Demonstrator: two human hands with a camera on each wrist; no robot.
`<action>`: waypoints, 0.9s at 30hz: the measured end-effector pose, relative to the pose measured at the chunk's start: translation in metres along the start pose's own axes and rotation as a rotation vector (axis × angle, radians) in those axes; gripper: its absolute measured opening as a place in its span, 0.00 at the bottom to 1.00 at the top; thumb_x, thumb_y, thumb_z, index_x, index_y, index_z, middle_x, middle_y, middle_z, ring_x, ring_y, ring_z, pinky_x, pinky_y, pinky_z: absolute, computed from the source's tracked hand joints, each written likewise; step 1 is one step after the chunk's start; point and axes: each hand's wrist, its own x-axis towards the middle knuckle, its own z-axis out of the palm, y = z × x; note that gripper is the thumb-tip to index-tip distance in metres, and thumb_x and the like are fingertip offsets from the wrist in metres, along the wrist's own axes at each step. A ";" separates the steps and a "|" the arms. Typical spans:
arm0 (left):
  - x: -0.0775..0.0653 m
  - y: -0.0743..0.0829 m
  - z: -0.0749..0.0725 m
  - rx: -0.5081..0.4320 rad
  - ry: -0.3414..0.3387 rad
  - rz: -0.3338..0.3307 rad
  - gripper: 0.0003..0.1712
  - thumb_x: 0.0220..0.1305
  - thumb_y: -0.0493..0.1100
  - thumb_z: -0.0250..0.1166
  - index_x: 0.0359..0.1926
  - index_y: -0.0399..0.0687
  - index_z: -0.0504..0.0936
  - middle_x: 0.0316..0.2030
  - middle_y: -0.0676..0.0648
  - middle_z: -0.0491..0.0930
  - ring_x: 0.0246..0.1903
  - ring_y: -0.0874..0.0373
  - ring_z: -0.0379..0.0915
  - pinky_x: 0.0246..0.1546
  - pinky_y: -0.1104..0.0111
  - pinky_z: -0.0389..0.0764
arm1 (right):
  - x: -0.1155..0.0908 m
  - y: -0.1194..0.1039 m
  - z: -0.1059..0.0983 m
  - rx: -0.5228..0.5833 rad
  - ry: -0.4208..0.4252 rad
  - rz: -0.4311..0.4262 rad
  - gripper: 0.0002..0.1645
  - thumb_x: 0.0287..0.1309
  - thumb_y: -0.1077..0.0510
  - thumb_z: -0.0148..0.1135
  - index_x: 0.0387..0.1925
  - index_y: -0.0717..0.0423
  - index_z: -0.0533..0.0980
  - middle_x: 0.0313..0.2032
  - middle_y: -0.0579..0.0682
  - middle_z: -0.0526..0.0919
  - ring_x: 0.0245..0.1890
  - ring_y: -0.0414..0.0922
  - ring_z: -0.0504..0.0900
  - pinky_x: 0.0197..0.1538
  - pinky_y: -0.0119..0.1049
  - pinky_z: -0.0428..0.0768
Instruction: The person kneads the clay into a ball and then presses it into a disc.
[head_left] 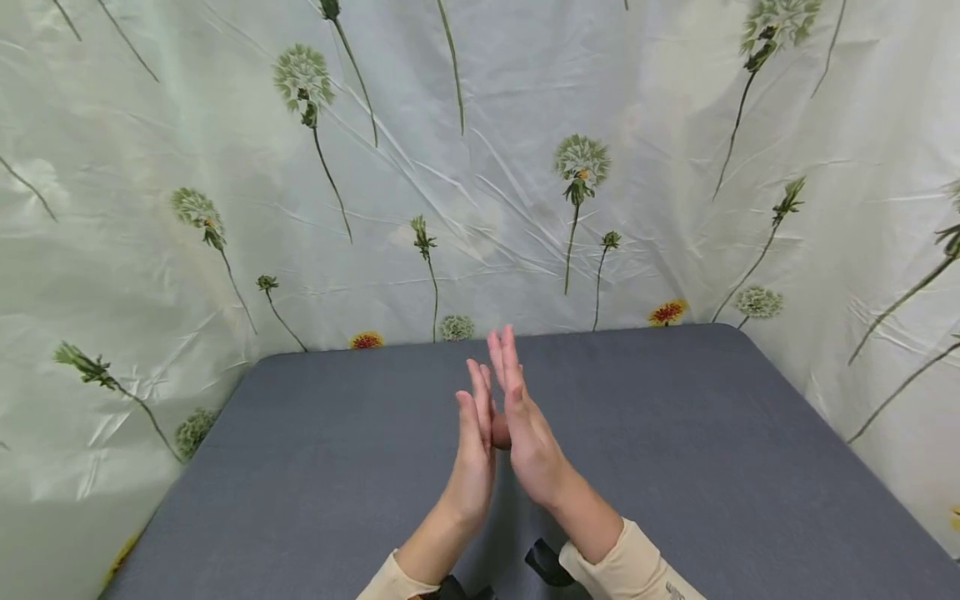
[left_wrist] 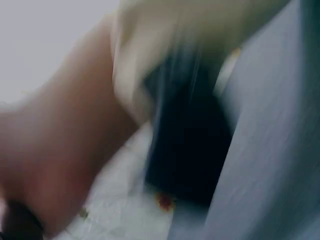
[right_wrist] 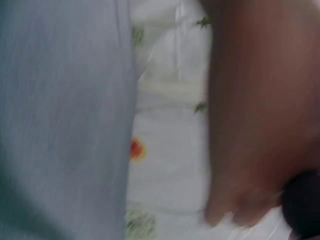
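Observation:
In the head view, my left hand (head_left: 474, 454) and right hand (head_left: 534, 446) face each other, palm to palm, above the middle of a grey table. Both hold their fingers straight, pointing up and away. Between the palms sits a small brown ball (head_left: 501, 432), partly covered by the hands; its material cannot be told. The right fingertips reach a little farther than the left. The wrist views are blurred: skin fills much of each, and a dark rounded shape (right_wrist: 304, 204) shows at the right edge of the right wrist view.
The grey padded tabletop (head_left: 337, 450) spreads around the hands. Behind it hangs a pale curtain (head_left: 495, 167) printed with dandelions. Black devices (head_left: 547, 565) are at the wrists, by the cream sleeves (head_left: 626, 567).

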 end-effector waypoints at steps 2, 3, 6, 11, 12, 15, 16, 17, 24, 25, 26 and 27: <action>-0.005 0.002 0.003 0.006 -0.037 0.009 0.46 0.75 0.77 0.10 0.84 0.64 0.17 0.86 0.54 0.18 0.85 0.49 0.08 0.78 0.31 0.21 | 0.003 0.010 -0.005 0.017 0.031 0.035 0.39 0.85 0.33 0.13 0.87 0.37 0.28 0.88 0.48 0.39 0.88 0.53 0.31 0.81 0.72 0.32; -0.006 0.003 0.004 0.008 -0.041 0.012 0.46 0.75 0.77 0.09 0.84 0.65 0.17 0.86 0.55 0.18 0.84 0.50 0.07 0.78 0.30 0.21 | 0.003 0.014 -0.006 0.020 0.039 0.048 0.39 0.85 0.33 0.13 0.87 0.37 0.28 0.88 0.48 0.39 0.88 0.54 0.31 0.80 0.74 0.32; -0.005 0.010 0.000 0.008 -0.005 0.046 0.45 0.75 0.77 0.09 0.84 0.67 0.18 0.86 0.58 0.20 0.85 0.54 0.08 0.78 0.33 0.19 | -0.002 0.024 -0.003 0.037 0.019 0.052 0.38 0.85 0.34 0.13 0.87 0.36 0.27 0.88 0.49 0.38 0.88 0.54 0.33 0.80 0.73 0.31; 0.013 0.016 -0.008 0.026 0.047 0.077 0.46 0.74 0.80 0.12 0.85 0.70 0.20 0.86 0.62 0.22 0.86 0.56 0.13 0.80 0.35 0.21 | -0.020 0.023 0.008 0.052 -0.016 -0.020 0.35 0.88 0.44 0.15 0.87 0.38 0.26 0.88 0.52 0.36 0.88 0.44 0.34 0.86 0.54 0.35; 0.015 0.013 -0.007 0.020 0.040 0.061 0.47 0.74 0.80 0.12 0.85 0.70 0.20 0.86 0.62 0.22 0.86 0.56 0.14 0.81 0.35 0.22 | -0.023 0.020 0.008 0.052 -0.019 -0.048 0.35 0.88 0.46 0.15 0.87 0.39 0.26 0.88 0.53 0.36 0.88 0.43 0.35 0.87 0.47 0.38; 0.014 0.003 -0.004 -0.038 0.019 0.008 0.46 0.75 0.79 0.13 0.85 0.70 0.21 0.86 0.62 0.25 0.87 0.55 0.24 0.83 0.38 0.28 | -0.023 0.007 0.007 -0.015 -0.015 -0.138 0.35 0.89 0.50 0.17 0.88 0.44 0.29 0.88 0.56 0.40 0.88 0.43 0.37 0.85 0.32 0.38; 0.011 0.000 -0.003 -0.049 0.013 0.001 0.46 0.75 0.78 0.13 0.85 0.68 0.21 0.87 0.61 0.25 0.87 0.54 0.25 0.83 0.38 0.28 | -0.020 0.004 0.004 -0.034 -0.014 -0.136 0.35 0.89 0.48 0.17 0.88 0.43 0.29 0.88 0.54 0.41 0.88 0.44 0.41 0.84 0.26 0.46; 0.008 -0.001 -0.002 -0.054 0.003 0.000 0.46 0.76 0.78 0.12 0.85 0.67 0.21 0.87 0.60 0.25 0.87 0.53 0.24 0.83 0.37 0.28 | -0.015 0.002 0.002 -0.046 -0.014 -0.125 0.35 0.88 0.46 0.16 0.88 0.43 0.29 0.88 0.53 0.41 0.86 0.47 0.53 0.81 0.29 0.58; -0.005 0.010 0.005 0.033 -0.065 0.014 0.46 0.75 0.77 0.09 0.85 0.64 0.20 0.85 0.60 0.17 0.84 0.54 0.07 0.79 0.34 0.20 | -0.002 0.020 -0.012 0.054 0.037 0.083 0.37 0.86 0.36 0.14 0.87 0.34 0.28 0.88 0.47 0.40 0.88 0.52 0.37 0.81 0.71 0.36; -0.003 0.011 0.003 0.037 -0.053 0.027 0.47 0.74 0.77 0.09 0.85 0.64 0.20 0.85 0.60 0.18 0.85 0.54 0.08 0.79 0.34 0.19 | -0.005 0.023 -0.010 0.069 0.029 0.096 0.36 0.86 0.37 0.13 0.87 0.34 0.27 0.88 0.48 0.39 0.88 0.52 0.35 0.81 0.72 0.32; -0.001 0.013 0.001 0.043 -0.033 0.048 0.48 0.74 0.78 0.10 0.85 0.63 0.20 0.86 0.59 0.19 0.85 0.53 0.09 0.79 0.34 0.19 | -0.008 0.024 -0.007 0.085 0.017 0.109 0.35 0.87 0.38 0.13 0.87 0.34 0.27 0.88 0.48 0.38 0.88 0.50 0.34 0.81 0.72 0.31; 0.002 0.015 -0.003 0.049 -0.011 0.067 0.49 0.74 0.79 0.11 0.85 0.63 0.20 0.86 0.59 0.20 0.85 0.53 0.10 0.79 0.34 0.19 | -0.011 0.026 -0.003 0.095 0.003 0.115 0.35 0.87 0.39 0.12 0.86 0.34 0.26 0.88 0.48 0.37 0.88 0.48 0.34 0.81 0.72 0.30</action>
